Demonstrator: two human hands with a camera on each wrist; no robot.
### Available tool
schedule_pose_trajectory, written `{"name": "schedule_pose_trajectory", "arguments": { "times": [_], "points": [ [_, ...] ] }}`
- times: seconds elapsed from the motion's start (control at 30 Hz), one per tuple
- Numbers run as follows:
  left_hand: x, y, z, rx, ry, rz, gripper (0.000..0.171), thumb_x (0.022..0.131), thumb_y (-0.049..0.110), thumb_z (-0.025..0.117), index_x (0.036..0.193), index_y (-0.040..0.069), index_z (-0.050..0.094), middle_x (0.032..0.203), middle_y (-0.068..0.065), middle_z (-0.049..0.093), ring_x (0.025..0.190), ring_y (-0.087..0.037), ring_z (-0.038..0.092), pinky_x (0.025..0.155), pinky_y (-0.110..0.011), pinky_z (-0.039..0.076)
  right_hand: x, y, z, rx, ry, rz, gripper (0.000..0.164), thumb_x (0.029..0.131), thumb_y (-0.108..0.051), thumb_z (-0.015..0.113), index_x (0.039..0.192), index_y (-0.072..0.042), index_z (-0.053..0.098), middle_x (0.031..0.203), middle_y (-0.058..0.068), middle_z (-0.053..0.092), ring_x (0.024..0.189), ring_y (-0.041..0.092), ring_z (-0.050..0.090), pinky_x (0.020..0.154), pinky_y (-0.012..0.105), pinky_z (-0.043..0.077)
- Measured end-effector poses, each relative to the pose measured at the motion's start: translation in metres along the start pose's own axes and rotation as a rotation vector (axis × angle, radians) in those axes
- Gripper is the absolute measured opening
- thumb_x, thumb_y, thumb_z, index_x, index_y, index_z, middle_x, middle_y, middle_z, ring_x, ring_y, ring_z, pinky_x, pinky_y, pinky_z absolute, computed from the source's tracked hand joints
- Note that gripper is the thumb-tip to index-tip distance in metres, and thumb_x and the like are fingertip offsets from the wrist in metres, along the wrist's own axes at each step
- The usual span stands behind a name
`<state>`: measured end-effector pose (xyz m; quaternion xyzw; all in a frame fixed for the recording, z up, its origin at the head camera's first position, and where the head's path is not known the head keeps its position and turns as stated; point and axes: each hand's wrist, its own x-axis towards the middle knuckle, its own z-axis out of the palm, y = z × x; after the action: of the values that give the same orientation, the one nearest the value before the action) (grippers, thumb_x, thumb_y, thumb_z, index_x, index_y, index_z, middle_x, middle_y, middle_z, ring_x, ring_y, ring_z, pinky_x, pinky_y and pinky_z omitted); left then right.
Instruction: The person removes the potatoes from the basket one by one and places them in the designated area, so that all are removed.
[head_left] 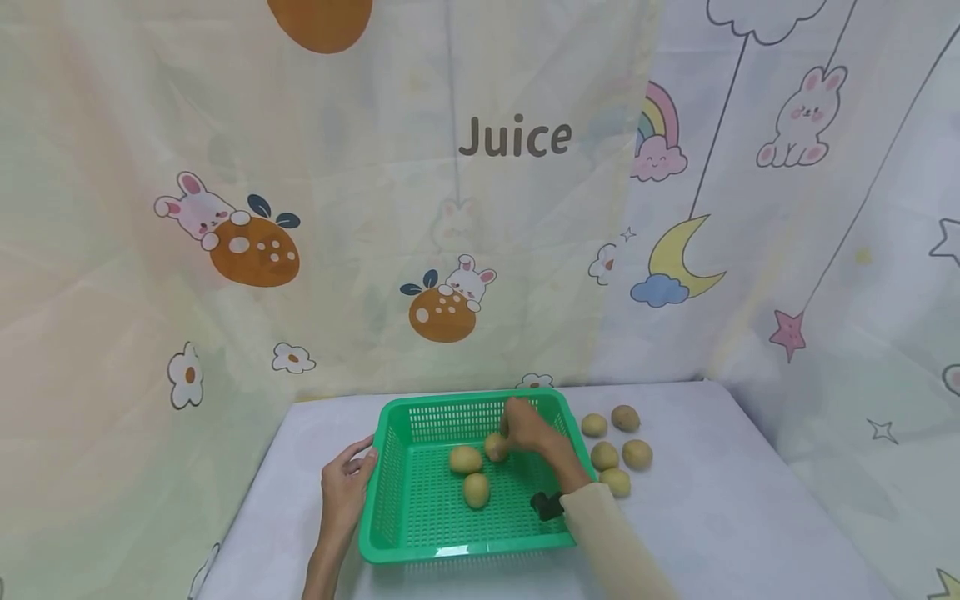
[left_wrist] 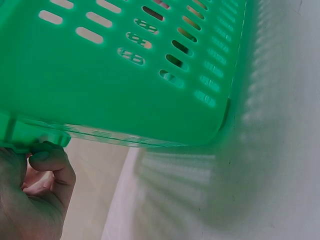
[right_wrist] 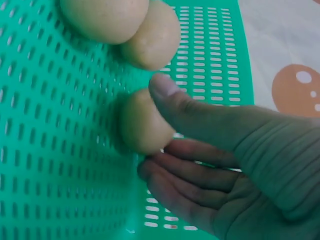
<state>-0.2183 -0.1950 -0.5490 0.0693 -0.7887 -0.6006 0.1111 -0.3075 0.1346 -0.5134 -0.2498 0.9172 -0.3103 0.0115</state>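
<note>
In the head view, a green plastic basket (head_left: 450, 552) with perforated walls stands on the table. My left hand (head_left: 345, 483) grips its left rim; in the left wrist view that hand's (left_wrist: 40, 195) curled fingers meet the underside of the rim. My right hand (head_left: 525, 427) reaches inside near the far wall. Its thumb and fingers lie loosely around a potato (right_wrist: 142, 125) on the basket floor, the thumb overlapping the potato's edge in the right wrist view. Two more potatoes lie close by: one potato (head_left: 466, 459) to the left, another potato (head_left: 476, 491) nearer the front.
Several loose potatoes (head_left: 637, 454) lie on the white-covered table (head_left: 720, 508), just right of the basket. A printed curtain (head_left: 360, 208) hangs behind and along both sides. A small black device (head_left: 547, 506) sits at my right wrist, above the basket.
</note>
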Motion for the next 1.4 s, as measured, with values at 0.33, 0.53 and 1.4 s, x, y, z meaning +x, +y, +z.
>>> {"name": "schedule_pose_trajectory", "arguments": {
  "times": [0.33,0.53,1.4],
  "points": [
    [0.000,0.000,0.000,-0.030,0.006,0.034,0.038,0.113,0.020,0.061,0.145,0.001,0.066,0.099,-0.023,0.082,0.068,-0.015,0.079,0.061,-0.028,0.065,0.010,0.028,0.015,-0.024,0.016,-0.089,0.078,0.074,-0.021,0.104,0.049,-0.022,0.029,0.058,-0.013,0.011,0.054,0.004,0.007,0.045,0.022,0.013],
    [-0.001,0.001,0.000,-0.025,0.002,0.014,0.037,0.113,0.022,0.062,0.146,0.004,0.067,0.100,-0.023,0.081,0.068,-0.013,0.078,0.062,-0.026,0.064,0.005,0.013,0.008,0.033,-0.004,-0.006,0.074,0.072,-0.015,0.103,0.047,-0.022,0.034,0.057,-0.016,0.010,0.053,0.004,0.009,0.046,0.021,0.013],
    [-0.003,0.004,-0.001,-0.032,-0.014,-0.002,0.040,0.113,0.025,0.062,0.148,0.004,0.065,0.100,-0.022,0.081,0.070,-0.013,0.078,0.062,-0.024,0.063,0.001,0.007,0.000,0.089,-0.006,0.072,0.019,0.069,-0.008,0.101,0.073,-0.002,0.084,0.054,-0.009,0.064,0.053,0.003,0.033,0.049,0.019,0.035]
  ]
}}
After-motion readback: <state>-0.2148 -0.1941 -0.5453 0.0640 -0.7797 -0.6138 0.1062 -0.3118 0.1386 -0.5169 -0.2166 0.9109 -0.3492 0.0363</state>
